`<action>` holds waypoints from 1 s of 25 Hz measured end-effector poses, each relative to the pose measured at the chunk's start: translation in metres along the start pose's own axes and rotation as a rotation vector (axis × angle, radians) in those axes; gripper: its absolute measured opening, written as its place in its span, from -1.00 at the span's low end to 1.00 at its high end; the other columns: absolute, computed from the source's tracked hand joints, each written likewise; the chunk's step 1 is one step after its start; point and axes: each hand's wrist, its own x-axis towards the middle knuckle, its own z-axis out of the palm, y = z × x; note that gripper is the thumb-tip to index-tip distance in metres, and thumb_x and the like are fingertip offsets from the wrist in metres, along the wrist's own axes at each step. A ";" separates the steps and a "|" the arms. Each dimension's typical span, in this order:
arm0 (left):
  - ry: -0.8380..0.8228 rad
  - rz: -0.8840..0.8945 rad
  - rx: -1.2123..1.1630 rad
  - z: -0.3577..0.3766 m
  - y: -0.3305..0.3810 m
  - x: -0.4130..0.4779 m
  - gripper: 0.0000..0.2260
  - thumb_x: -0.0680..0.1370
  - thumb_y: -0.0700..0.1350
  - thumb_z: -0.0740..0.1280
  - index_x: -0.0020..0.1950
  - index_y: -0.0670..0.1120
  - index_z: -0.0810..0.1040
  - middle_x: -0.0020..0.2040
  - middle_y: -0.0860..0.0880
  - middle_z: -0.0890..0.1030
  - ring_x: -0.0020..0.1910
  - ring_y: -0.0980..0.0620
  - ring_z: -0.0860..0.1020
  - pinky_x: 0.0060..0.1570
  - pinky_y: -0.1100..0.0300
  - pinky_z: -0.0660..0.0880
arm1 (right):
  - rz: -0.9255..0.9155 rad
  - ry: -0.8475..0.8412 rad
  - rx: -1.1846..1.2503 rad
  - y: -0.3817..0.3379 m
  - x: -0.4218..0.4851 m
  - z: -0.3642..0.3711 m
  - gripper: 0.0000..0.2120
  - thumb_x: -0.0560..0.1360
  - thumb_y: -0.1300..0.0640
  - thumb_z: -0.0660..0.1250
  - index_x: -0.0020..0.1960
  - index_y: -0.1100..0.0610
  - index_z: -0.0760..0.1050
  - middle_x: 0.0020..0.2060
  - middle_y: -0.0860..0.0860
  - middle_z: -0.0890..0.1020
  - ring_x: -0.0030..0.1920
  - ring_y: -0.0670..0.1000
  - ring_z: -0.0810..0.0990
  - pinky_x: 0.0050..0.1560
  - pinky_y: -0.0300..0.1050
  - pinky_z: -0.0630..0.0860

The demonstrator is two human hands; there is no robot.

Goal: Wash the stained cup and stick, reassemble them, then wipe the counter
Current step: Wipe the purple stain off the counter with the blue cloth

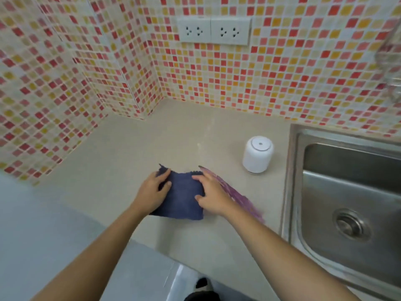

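A dark blue cloth (182, 196) lies flat on the beige counter (130, 153). My left hand (152, 191) grips its left edge, thumb on top. My right hand (211, 195) presses and holds its right edge. A purple smear (240, 198) streaks the counter just right of my right hand, running toward the sink. A white cup (257, 154) stands upside down on the counter beyond the smear, apart from both hands. I cannot see the stick.
A steel sink (347, 192) with a drain sits at the right, its rim close to the smear. Mosaic-tiled walls meet in a corner behind the counter, with two sockets (213, 31) above. A blurred clear object (390, 61) hangs at the upper right.
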 end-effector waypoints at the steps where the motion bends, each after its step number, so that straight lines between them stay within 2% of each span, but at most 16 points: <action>1: -0.018 0.013 0.040 0.008 -0.013 0.004 -0.60 0.60 -0.14 0.21 0.44 -0.12 0.34 0.35 -0.17 0.43 0.26 -0.15 0.44 0.16 0.19 0.32 | 0.019 -0.007 -0.036 0.001 0.008 0.011 -0.44 0.45 0.31 0.27 0.43 0.17 0.25 0.44 0.05 0.20 0.41 0.06 0.26 0.35 -0.23 0.16; 4: -0.028 0.011 0.213 0.027 -0.029 0.017 -0.58 0.61 -0.08 0.18 0.47 -0.04 0.28 0.43 -0.12 0.32 0.18 -0.16 0.50 -0.01 0.04 0.47 | -0.008 0.061 -0.189 0.009 0.022 0.031 -0.39 0.44 0.42 0.18 0.46 0.12 0.20 0.49 0.03 0.12 0.45 0.10 0.18 0.38 -0.11 0.24; 6: 0.032 -0.034 0.359 0.032 -0.030 0.022 -0.62 0.58 -0.06 0.24 0.41 0.02 0.38 0.45 -0.15 0.29 0.14 -0.22 0.50 -0.11 -0.03 0.51 | -0.010 0.123 -0.243 0.016 0.023 0.037 -0.40 0.45 0.40 0.18 0.44 0.04 0.26 0.51 0.02 0.05 0.47 0.11 0.12 0.34 0.02 0.32; 7: 0.069 0.001 0.380 0.037 -0.030 0.022 -0.65 0.56 -0.06 0.26 0.36 0.00 0.44 0.43 -0.20 0.32 0.13 -0.26 0.50 -0.13 -0.07 0.52 | -0.021 0.171 -0.236 0.019 0.019 0.036 -0.46 0.46 0.38 0.18 0.39 0.02 0.34 0.51 0.01 0.09 0.45 0.10 0.16 0.30 0.04 0.36; 9: 0.055 0.227 0.354 0.047 -0.026 0.022 -0.63 0.57 0.00 0.16 0.34 -0.07 0.46 0.41 -0.23 0.37 0.20 -0.26 0.50 -0.04 -0.12 0.54 | -0.012 0.330 -0.194 0.027 0.003 0.030 -0.60 0.48 0.33 0.19 0.25 0.05 0.48 0.42 -0.01 0.29 0.35 0.07 0.31 0.26 -0.04 0.38; 10: -0.034 0.343 0.350 0.052 -0.022 0.022 -0.56 0.59 0.07 0.06 0.41 -0.07 0.38 0.46 -0.18 0.32 0.34 -0.21 0.42 0.12 -0.13 0.49 | 0.012 0.423 -0.190 0.034 -0.010 0.024 -0.66 0.49 0.29 0.18 0.21 0.08 0.51 0.35 0.00 0.39 0.29 0.06 0.36 0.25 -0.08 0.37; 11: -0.117 0.410 0.356 0.058 -0.018 0.022 -0.48 0.59 0.17 -0.04 0.50 -0.03 0.21 0.53 -0.07 0.17 0.48 -0.11 0.23 0.30 -0.16 0.33 | 0.039 0.511 -0.200 0.044 -0.025 0.015 -0.71 0.51 0.24 0.15 0.17 0.10 0.52 0.27 0.03 0.46 0.24 0.07 0.40 0.25 -0.10 0.34; 12: -0.208 0.427 0.367 0.065 -0.016 0.024 -0.43 0.56 0.26 -0.14 0.53 0.05 0.00 0.55 0.05 -0.01 0.53 -0.01 -0.01 0.41 -0.19 0.11 | 0.074 0.589 -0.215 0.056 -0.040 0.004 -0.70 0.53 0.16 0.10 0.16 0.13 0.52 0.22 0.05 0.50 0.22 0.08 0.42 0.27 -0.11 0.31; 13: -0.272 0.424 0.399 0.073 -0.016 0.027 -0.41 0.53 0.30 -0.20 0.51 0.12 -0.15 0.52 0.14 -0.16 0.51 0.04 -0.18 0.42 -0.24 -0.08 | 0.119 0.651 -0.235 0.072 -0.055 -0.008 -0.66 0.54 0.10 0.05 0.16 0.15 0.51 0.19 0.07 0.52 0.21 0.09 0.44 0.28 -0.14 0.27; 14: -0.296 0.426 0.438 0.077 -0.017 0.030 -0.40 0.51 0.33 -0.21 0.50 0.17 -0.21 0.51 0.18 -0.23 0.50 0.05 -0.27 0.39 -0.29 -0.18 | 0.178 0.690 -0.255 0.089 -0.069 -0.020 -0.61 0.55 0.04 0.01 0.19 0.16 0.49 0.20 0.08 0.53 0.23 0.10 0.44 0.28 -0.16 0.23; 15: -0.301 0.431 0.467 0.081 -0.020 0.035 -0.39 0.50 0.35 -0.19 0.50 0.19 -0.23 0.50 0.19 -0.25 0.50 0.05 -0.29 0.37 -0.32 -0.22 | 0.249 0.701 -0.277 0.106 -0.080 -0.030 -0.56 0.55 0.00 -0.03 0.24 0.17 0.46 0.23 0.10 0.52 0.26 0.11 0.42 0.30 -0.16 0.21; 17: -0.292 0.387 0.477 0.085 -0.023 0.058 -0.36 0.52 0.36 -0.15 0.52 0.14 -0.21 0.53 0.17 -0.21 0.52 0.05 -0.25 0.40 -0.28 -0.19 | 0.376 0.652 -0.320 0.135 -0.091 -0.046 -0.43 0.55 -0.09 -0.12 0.38 0.21 0.33 0.36 0.13 0.41 0.39 0.11 0.32 0.39 -0.02 0.16; 19: -0.231 0.271 0.437 0.086 -0.019 0.097 -0.35 0.55 0.31 -0.13 0.55 0.02 -0.18 0.56 0.06 -0.13 0.53 0.03 -0.19 0.45 -0.18 -0.14 | 0.438 0.560 -0.328 0.149 -0.089 -0.053 -0.32 0.51 -0.19 -0.21 0.48 0.18 0.14 0.49 0.07 0.17 0.49 0.05 0.08 0.44 0.08 0.00; 21: -0.186 0.182 0.397 0.091 -0.004 0.132 -0.41 0.61 0.20 -0.11 0.55 -0.06 -0.11 0.57 -0.02 -0.06 0.54 0.00 -0.13 0.47 -0.11 -0.08 | 0.459 0.476 -0.342 0.157 -0.086 -0.054 -0.26 0.46 -0.25 -0.28 0.52 0.13 -0.02 0.50 -0.05 -0.05 0.48 -0.08 -0.12 0.43 0.01 -0.15; 23: -0.227 0.259 0.321 0.096 0.008 0.138 -0.50 0.64 0.10 -0.12 0.55 -0.05 -0.02 0.57 -0.01 0.02 0.54 0.02 -0.07 0.47 -0.05 -0.05 | 0.474 0.455 -0.359 0.158 -0.084 -0.055 -0.24 0.44 -0.28 -0.33 0.52 0.10 -0.10 0.47 -0.11 -0.15 0.45 -0.14 -0.21 0.42 -0.04 -0.23; 25: -0.303 0.434 0.278 0.091 -0.003 0.096 -0.49 0.62 0.14 -0.19 0.53 -0.03 0.06 0.55 0.02 0.12 0.53 0.08 -0.02 0.46 0.01 -0.01 | 0.495 0.444 -0.380 0.160 -0.085 -0.054 -0.25 0.44 -0.28 -0.34 0.52 0.09 -0.11 0.47 -0.12 -0.16 0.44 -0.16 -0.23 0.42 -0.05 -0.26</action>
